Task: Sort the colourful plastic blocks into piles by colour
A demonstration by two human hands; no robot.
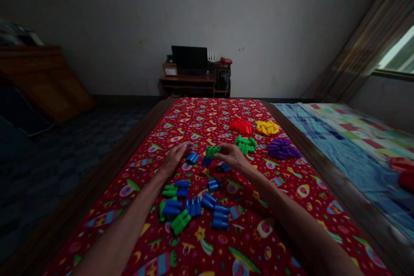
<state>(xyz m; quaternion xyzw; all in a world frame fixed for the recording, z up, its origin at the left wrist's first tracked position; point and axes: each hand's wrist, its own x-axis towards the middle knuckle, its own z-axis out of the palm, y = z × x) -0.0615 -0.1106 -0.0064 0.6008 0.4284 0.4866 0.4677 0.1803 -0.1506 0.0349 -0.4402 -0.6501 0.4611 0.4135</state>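
My right hand [231, 156] pinches a green tube-shaped building block [211, 151] between thumb and fingers. A dark blue block [206, 162] shows right under it; whether the two are joined I cannot tell. My left hand [177, 155] is held over the cloth with its fingers stretched out and holds nothing. Just right of its fingertips lies a blue block [192, 158]. Another blue block [225, 167] is partly hidden below my right hand. Nearer to me, between my forearms, several blue blocks [221, 216] and green blocks [180, 222] lie loosely grouped, some touching.
Sorted piles of red blocks [241, 126], yellow blocks [267, 127], green blocks [246, 145] and purple blocks [283, 148] lie on the right of the red patterned tablecloth [194, 112]. Beyond stands a desk [187, 79] with a monitor [190, 60]. A bed [339, 138] adjoins the right.
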